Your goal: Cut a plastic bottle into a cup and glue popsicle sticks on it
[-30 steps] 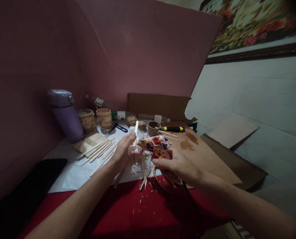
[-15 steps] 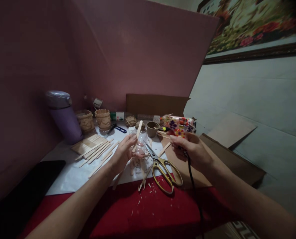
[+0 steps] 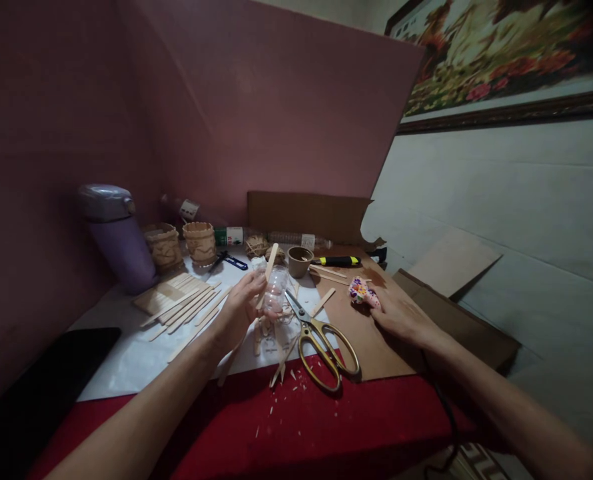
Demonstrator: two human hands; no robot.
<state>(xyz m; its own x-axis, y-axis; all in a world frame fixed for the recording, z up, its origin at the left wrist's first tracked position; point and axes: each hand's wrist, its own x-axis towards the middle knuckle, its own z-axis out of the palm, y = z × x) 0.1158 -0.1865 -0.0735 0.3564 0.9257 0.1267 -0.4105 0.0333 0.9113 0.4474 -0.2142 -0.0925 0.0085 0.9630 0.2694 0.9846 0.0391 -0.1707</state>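
My left hand [image 3: 242, 300] is closed around a clear plastic bottle piece [image 3: 277, 285], with a wooden craft stick [image 3: 272, 259] held upright against its side. To the right, my right hand [image 3: 399, 321] grips the end of a flower-patterned glue gun [image 3: 361, 291], low over the brown cardboard. Its black cord [image 3: 444, 400] trails down past the table edge. Between the hands lie gold-handled scissors [image 3: 321, 350], blades pointing away toward the bottle piece. Cut stick pieces [image 3: 279, 370] are scattered below my left hand.
Craft sticks [image 3: 186, 310] lie on white paper at left, near a purple tumbler [image 3: 119, 243] and two stick-covered cups [image 3: 200, 244]. Behind are a small brown pot [image 3: 299, 262], a yellow-black cutter [image 3: 339, 261], twine [image 3: 256, 245] and bottles [image 3: 296, 240]. A dark flat object [image 3: 71, 367] lies front left.
My right hand has brought the glue gun down and toward the right, away from the bottle piece, uncovering the yellow-black cutter. My left hand keeps its hold on the bottle piece and stick.
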